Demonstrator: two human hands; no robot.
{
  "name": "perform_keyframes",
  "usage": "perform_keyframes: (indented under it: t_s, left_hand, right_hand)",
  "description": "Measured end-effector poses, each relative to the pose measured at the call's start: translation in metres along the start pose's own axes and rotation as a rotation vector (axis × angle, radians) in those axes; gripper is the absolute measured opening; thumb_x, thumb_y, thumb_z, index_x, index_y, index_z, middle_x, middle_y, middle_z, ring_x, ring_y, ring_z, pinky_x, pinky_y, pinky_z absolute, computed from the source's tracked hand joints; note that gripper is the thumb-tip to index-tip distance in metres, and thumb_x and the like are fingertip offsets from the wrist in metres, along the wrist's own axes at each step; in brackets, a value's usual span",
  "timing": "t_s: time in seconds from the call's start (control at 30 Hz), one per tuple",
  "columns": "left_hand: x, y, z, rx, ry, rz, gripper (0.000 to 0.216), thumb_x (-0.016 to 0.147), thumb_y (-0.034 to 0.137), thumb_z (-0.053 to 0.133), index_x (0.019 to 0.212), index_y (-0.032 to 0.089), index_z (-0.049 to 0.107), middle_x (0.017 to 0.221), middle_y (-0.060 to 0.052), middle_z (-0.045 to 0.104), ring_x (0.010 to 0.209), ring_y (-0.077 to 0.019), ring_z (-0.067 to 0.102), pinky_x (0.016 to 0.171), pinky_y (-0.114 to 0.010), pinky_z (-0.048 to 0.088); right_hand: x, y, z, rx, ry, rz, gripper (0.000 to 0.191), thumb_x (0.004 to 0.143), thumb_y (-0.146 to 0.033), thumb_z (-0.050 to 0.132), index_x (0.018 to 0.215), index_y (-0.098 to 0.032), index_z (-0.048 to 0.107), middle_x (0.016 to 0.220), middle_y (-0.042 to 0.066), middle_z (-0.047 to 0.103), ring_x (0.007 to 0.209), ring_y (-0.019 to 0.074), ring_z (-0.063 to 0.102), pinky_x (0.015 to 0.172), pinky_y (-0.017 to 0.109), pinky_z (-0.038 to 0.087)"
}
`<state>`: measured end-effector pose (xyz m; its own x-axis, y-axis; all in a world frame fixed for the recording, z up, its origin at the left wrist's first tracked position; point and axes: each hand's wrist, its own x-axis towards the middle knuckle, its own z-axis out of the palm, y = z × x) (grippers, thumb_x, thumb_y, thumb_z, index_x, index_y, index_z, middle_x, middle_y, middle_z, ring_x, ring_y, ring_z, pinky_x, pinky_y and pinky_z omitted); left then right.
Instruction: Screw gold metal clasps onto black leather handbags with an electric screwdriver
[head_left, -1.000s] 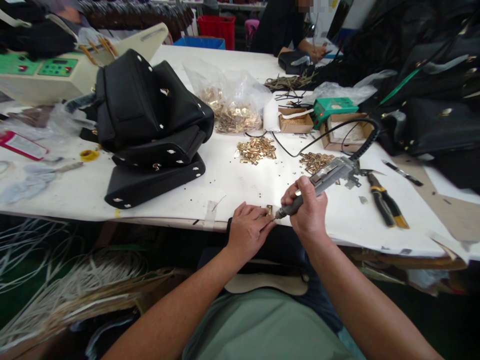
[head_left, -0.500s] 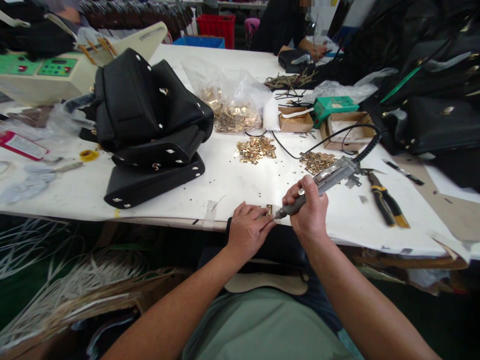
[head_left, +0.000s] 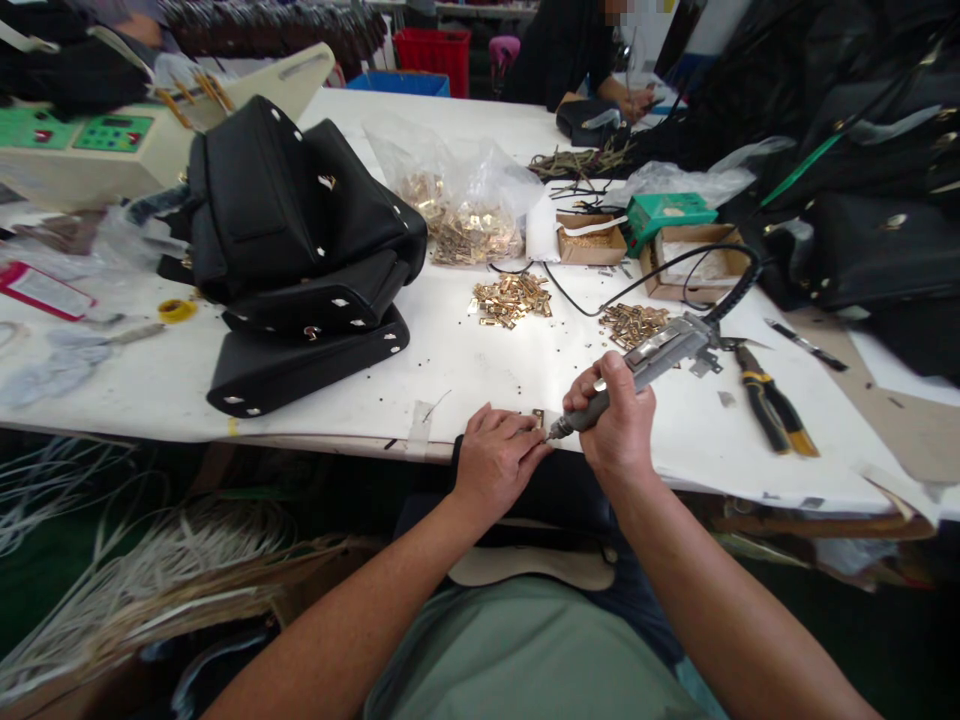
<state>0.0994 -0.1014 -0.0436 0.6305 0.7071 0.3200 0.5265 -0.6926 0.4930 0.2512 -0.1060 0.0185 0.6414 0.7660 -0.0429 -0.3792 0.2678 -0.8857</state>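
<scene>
Left hand [head_left: 495,455]: at the near table [head_left: 480,370] edge, 6 o'clock. Fingers curled down, thumb and forefinger pinching the fitting [head_left: 538,416]. Same pose as one second ago.
Fitting: small brass piece lying flat on the table at the left fingertips, touching the tool tip. It has not shifted.
Right hand [head_left: 615,425]: just at 3 o'clock of the left hand. Fist clenched around the tool [head_left: 645,365] grip, forefinger lying along the top.
Tool: a corded handpiece slanting from its tip at the fitting up toward 2 o'clock. The tip point is unchanged across the second and the rear end wobbles only slightly.
Cord [head_left: 660,265]: loops from the tool's back toward 1 o'clock; the loop sways a little between frames.
Reading: contact is held steady, so work on this one fitting is continuing, with no lift-off or swap. Whether the tip spins cannot be told, as it is too small in view.
Loose brass [head_left: 511,298]: one pile at 12 o'clock and a second pile [head_left: 634,322] at 1 o'clock, both untouched.
Pliers [head_left: 772,400]: lie at 3 o'clock, apart from the right hand.
Black bags [head_left: 300,250]: stacked at 10 o'clock.
Co-worker [head_left: 570,50]: at the far end, 12 o'clock, hands busy on a separate dark item.
</scene>
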Motion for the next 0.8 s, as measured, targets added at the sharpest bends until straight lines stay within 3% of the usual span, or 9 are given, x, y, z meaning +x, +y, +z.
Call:
perform_keyframes:
  t_s: [0.43,0.8]
  left_hand:
    - [-0.001,0.0,-0.003,-0.016,0.004,0.022,0.017,0.096,0.039,0.063,0.104,0.028,0.074,0.12,-0.002,0.074,0.113,-0.024,0.062,0.113,-0.054,0.039]
    - [-0.005,-0.011,-0.01,0.002,-0.082,0.133,0.024,0.096,0.036,0.062,0.116,0.026,0.072,0.132,-0.003,0.069,0.123,-0.0273,0.059,0.116,-0.056,0.036]
  right_hand:
    - [0.014,-0.005,0.002,-0.011,0.015,-0.07,0.04,0.08,-0.049,0.077,0.071,-0.021,0.05,0.056,-0.007,0.05,0.043,0.0091,0.048,0.043,0.023,0.045]
    - [0.01,0.015,0.006,-0.215,-0.037,-0.145,0.038,0.082,-0.049,0.075,0.068,-0.021,0.055,0.051,-0.005,0.052,0.042,0.0116,0.05,0.044,0.025,0.046]
